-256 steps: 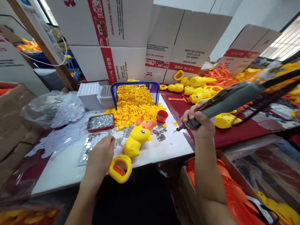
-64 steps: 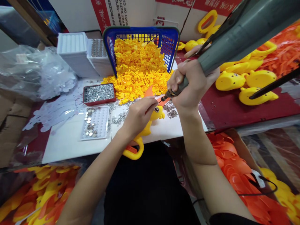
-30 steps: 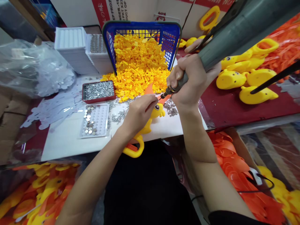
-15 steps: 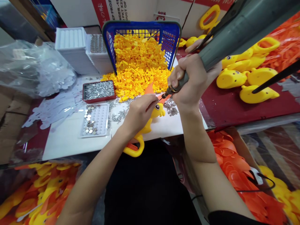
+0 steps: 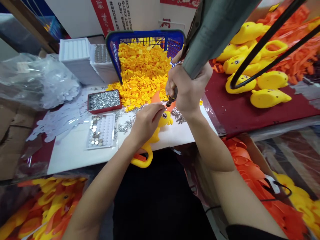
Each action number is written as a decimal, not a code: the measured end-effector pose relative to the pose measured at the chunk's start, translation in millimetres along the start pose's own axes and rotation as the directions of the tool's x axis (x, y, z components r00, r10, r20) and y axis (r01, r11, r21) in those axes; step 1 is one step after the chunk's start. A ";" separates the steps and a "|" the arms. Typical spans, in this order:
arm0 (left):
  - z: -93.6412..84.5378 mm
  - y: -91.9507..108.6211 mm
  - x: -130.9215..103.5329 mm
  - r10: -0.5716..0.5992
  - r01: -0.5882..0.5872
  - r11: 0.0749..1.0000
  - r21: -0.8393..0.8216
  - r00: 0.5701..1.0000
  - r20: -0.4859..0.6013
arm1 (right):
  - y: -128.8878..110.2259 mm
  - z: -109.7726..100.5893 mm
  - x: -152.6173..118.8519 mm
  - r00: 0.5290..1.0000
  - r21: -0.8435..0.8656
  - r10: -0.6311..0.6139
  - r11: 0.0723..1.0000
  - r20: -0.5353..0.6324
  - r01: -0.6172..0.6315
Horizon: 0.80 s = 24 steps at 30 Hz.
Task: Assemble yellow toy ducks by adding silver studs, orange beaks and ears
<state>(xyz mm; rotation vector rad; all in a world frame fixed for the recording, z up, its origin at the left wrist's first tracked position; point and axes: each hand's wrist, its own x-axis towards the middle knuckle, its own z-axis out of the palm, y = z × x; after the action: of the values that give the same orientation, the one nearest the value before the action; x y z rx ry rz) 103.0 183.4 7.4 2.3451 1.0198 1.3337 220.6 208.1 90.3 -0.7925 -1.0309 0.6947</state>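
The largest thing is the counter (image 5: 72, 153), white at its left part and dark red at its right. Above its front part is the big grey power screwdriver (image 5: 210, 36), tilted, with the right hand (image 5: 190, 86) closed around its lower end. Near the back edge stands the blue basket (image 5: 175, 48), from which small yellow pieces (image 5: 142, 66) spread forward. To its left is the stack of white trays (image 5: 75, 50). The yellow toy (image 5: 163, 120) lies at the front edge, and its ring handle reaches past this edge. The left hand (image 5: 147, 121) is closed over the toy, its fingertips together, just beside the screwdriver tip. Smaller are the red box (image 5: 107, 109), full of metal parts, the tray with discs (image 5: 107, 126), and loose screws (image 5: 178, 116) near the toy.
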 end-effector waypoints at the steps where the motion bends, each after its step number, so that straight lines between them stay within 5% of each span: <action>1: 0.1 0.1 0.0 0.001 -0.001 1.000 0.002 1.000 0.002 | 0.4 -0.8 -0.1 1.000 -0.001 0.007 1.000 0.013 -0.007; 15: -0.2 -0.2 -0.4 -0.006 0.006 1.000 -0.002 1.000 -0.017 | 7.9 -8.7 5.4 0.983 0.030 0.079 0.996 0.165 -0.085; 24: 1.5 0.7 -2.4 0.059 -0.059 0.998 0.000 0.998 -0.029 | 1.9 -22.0 1.7 1.000 0.202 -0.013 0.979 -0.011 0.015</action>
<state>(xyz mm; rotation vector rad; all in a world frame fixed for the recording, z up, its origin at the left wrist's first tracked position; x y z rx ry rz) 103.7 181.4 5.4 2.3797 0.9649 1.3936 241.3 205.2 83.0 -0.6113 -0.9396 0.7695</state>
